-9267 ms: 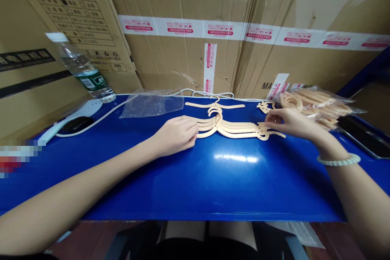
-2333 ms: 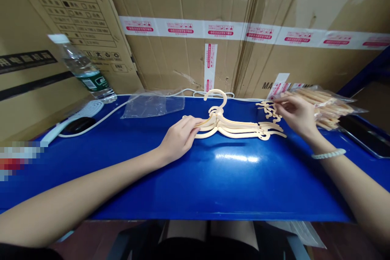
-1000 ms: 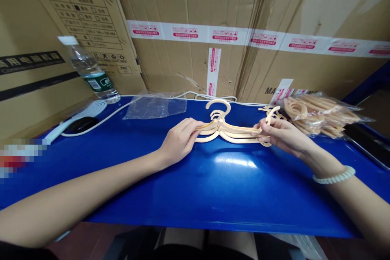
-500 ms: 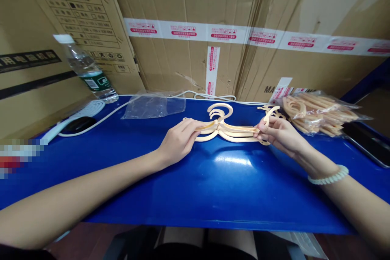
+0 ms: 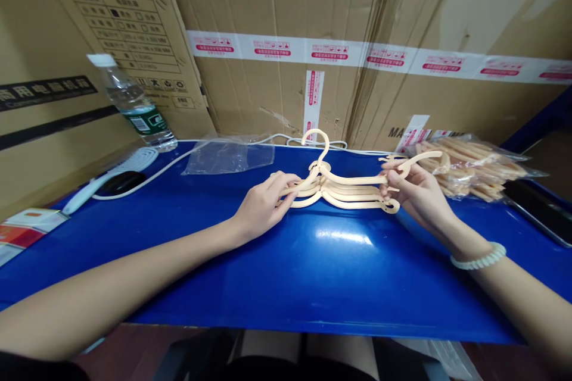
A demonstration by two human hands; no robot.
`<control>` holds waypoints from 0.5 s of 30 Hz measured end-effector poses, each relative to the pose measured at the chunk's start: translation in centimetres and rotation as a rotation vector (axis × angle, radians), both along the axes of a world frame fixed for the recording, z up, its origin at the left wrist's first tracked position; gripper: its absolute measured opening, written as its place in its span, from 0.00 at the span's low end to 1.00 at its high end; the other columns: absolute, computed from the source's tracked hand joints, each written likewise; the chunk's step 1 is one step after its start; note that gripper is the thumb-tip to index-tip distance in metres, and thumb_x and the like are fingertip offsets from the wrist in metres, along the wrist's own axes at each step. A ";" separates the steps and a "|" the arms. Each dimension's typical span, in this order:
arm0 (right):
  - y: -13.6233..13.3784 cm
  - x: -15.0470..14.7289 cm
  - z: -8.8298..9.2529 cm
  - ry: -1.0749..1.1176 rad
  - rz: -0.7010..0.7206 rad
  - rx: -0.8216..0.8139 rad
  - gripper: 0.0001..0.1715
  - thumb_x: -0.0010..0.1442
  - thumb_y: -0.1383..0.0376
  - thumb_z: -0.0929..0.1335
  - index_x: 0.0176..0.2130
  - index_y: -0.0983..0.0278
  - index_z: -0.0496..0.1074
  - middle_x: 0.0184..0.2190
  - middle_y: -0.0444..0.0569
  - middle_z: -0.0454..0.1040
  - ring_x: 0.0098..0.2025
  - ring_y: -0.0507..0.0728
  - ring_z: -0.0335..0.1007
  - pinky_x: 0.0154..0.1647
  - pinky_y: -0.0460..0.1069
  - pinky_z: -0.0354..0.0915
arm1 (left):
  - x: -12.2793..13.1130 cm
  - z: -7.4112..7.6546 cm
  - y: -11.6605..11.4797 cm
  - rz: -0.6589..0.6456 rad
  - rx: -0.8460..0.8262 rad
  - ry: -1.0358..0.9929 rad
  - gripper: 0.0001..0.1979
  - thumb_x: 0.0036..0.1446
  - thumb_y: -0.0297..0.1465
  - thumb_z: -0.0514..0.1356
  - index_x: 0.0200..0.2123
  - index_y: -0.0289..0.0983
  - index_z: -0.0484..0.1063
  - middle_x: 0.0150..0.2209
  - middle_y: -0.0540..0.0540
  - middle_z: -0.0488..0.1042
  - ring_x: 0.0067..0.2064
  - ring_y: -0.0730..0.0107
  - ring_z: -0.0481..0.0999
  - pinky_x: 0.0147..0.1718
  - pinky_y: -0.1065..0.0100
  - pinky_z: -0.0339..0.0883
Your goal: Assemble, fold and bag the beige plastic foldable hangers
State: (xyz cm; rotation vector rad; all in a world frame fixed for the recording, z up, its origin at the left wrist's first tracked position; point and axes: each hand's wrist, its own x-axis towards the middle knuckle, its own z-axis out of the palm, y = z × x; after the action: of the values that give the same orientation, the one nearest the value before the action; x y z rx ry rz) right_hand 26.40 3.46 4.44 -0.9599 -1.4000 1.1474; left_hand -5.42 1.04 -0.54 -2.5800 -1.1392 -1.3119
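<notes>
A beige plastic hanger (image 5: 353, 179) is held up at a tilt between my two hands, its hook pointing up and away. My left hand (image 5: 263, 202) is closed around the left arm of the hanger. Fingers and thumb of my right hand (image 5: 413, 193) pinch its right arm near the curled end. Directly beneath lies a stack of similar beige hangers (image 5: 353, 200), partly covered by the upper one and by my fingers. Whether my left fingers also touch the stack, I cannot tell.
Bagged beige hangers (image 5: 473, 166) lie at the right beside a black phone (image 5: 538, 211). An empty clear bag (image 5: 230, 158) and a white cable run along the back. At left are a water bottle (image 5: 143, 113), a pale hairbrush (image 5: 111, 175) and a black mouse (image 5: 123, 181). Cardboard boxes (image 5: 277, 89) wall the back.
The upper hanger has turned in my hands: its hook now rises higher and its right end tips up. My right hand has shifted slightly. The camera view has moved a little.
</notes>
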 end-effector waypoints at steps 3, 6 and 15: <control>0.5 1.1 1.0 0.023 -0.041 -0.014 0.17 0.54 0.52 0.77 0.40 0.57 0.78 0.37 0.45 0.75 0.28 0.51 0.67 0.25 0.48 0.68 | -0.4 0.4 0.3 -0.006 0.007 -0.001 0.07 0.68 0.26 0.56 0.48 0.35 0.69 0.41 0.43 0.75 0.41 0.67 0.77 0.39 0.67 0.71; 1.1 3.0 2.3 -0.003 -0.109 -0.019 0.12 0.51 0.55 0.78 0.35 0.56 0.80 0.30 0.45 0.74 0.26 0.52 0.65 0.24 0.49 0.66 | -1.2 1.4 0.6 -0.025 -0.015 0.064 0.05 0.68 0.28 0.56 0.44 0.35 0.70 0.40 0.44 0.73 0.39 0.67 0.75 0.38 0.67 0.69; 2.4 7.7 4.5 -0.790 0.241 -0.043 0.20 0.45 0.49 0.80 0.31 0.61 0.83 0.30 0.53 0.80 0.31 0.59 0.73 0.34 0.53 0.69 | -3.1 4.0 0.9 -0.174 -0.103 0.530 0.06 0.67 0.29 0.56 0.37 0.37 0.72 0.36 0.46 0.76 0.38 0.65 0.74 0.39 0.66 0.65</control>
State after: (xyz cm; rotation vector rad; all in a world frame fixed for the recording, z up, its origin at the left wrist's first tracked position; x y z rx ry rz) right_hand 34.11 5.86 8.92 -1.3863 -2.1706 1.0061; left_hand -8.53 1.98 3.42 -2.8898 -0.9168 -0.5260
